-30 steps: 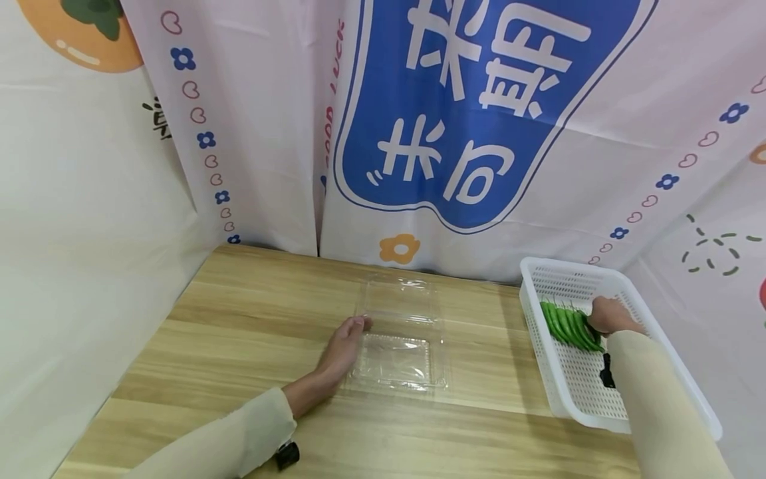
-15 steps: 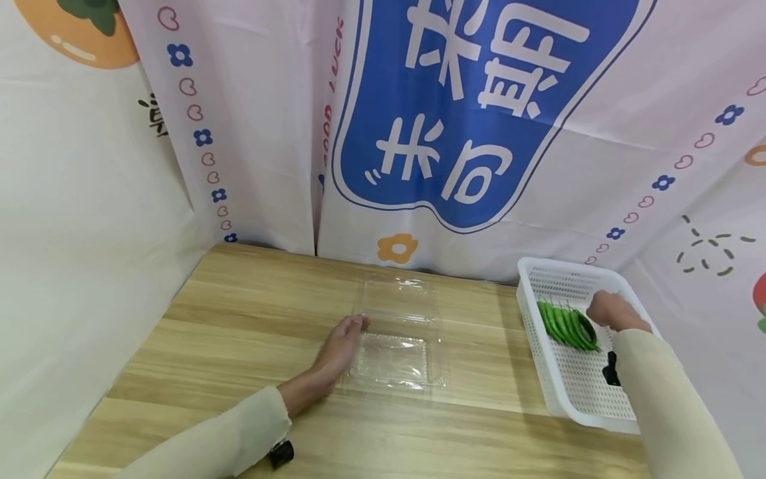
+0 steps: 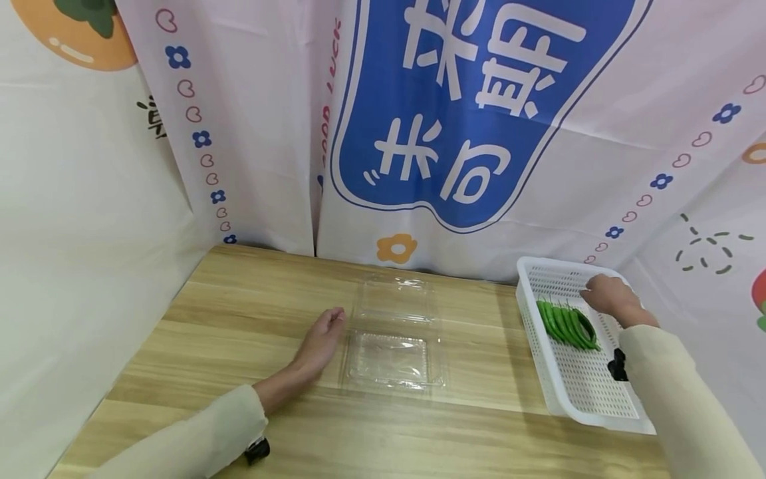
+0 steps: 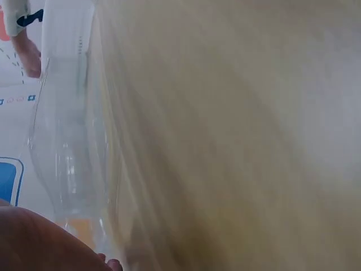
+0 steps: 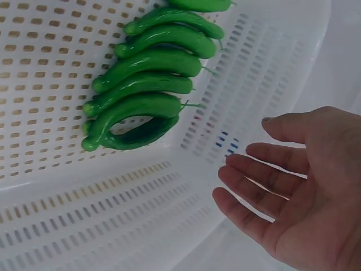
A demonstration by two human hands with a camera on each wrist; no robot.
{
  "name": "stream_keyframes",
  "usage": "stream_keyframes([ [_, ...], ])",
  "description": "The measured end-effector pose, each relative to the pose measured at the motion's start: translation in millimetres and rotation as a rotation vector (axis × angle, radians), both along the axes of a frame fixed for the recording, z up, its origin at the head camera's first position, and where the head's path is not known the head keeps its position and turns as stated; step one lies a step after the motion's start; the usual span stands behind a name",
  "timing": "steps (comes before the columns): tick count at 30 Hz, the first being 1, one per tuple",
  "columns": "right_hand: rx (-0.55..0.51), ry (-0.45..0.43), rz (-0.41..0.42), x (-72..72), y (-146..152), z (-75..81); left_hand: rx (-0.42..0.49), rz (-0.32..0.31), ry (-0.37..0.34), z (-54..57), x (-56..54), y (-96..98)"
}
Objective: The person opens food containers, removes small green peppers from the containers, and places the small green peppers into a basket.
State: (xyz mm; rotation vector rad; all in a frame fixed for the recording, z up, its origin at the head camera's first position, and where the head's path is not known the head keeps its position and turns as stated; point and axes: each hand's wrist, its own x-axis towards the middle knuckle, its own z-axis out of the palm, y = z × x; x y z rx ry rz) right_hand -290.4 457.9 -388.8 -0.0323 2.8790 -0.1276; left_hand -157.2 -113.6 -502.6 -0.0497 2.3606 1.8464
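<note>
Several green chili peppers (image 3: pixel 565 324) lie side by side in a row inside a white perforated basket (image 3: pixel 540 362) on the right. My right hand (image 3: pixel 610 296) hovers over the basket's far right part. In the right wrist view its fingers (image 5: pixel 256 200) are spread and loosely bent, holding nothing, apart from the nearest curved pepper (image 5: pixel 132 110). A clear plastic clamshell box (image 3: pixel 389 362) lies unfolded in the middle of the table, its lid towards the back. Just left of this box is my left hand (image 3: pixel 317 342), fingers loosely bent with nothing in them.
The wooden table (image 3: pixel 239 332) ends at a hanging printed cloth (image 3: pixel 269 166) along the back, with more cloth at both sides. Black straps (image 3: pixel 257 451) show at both wrists.
My left hand has drawn away leftwards from the clear box's edge. My right hand has lifted off the peppers and shifted towards the back, its fingers releasing them.
</note>
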Motion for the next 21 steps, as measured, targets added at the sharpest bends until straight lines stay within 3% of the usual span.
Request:
stream_keyframes([
  [5, 0.016, 0.096, 0.050, 0.1, -11, 3.3, -0.217, -0.055, 0.112, 7.8, -7.4, -12.3],
  [13, 0.015, 0.136, 0.063, 8.3, -43, 7.5, -0.513, -0.139, 0.265, 18.3, -20.2, -29.6],
  [21, -0.032, 0.188, 0.161, 17.4, -87, 11.3, -0.767, -0.164, 0.342, 47.9, -30.2, -48.0],
])
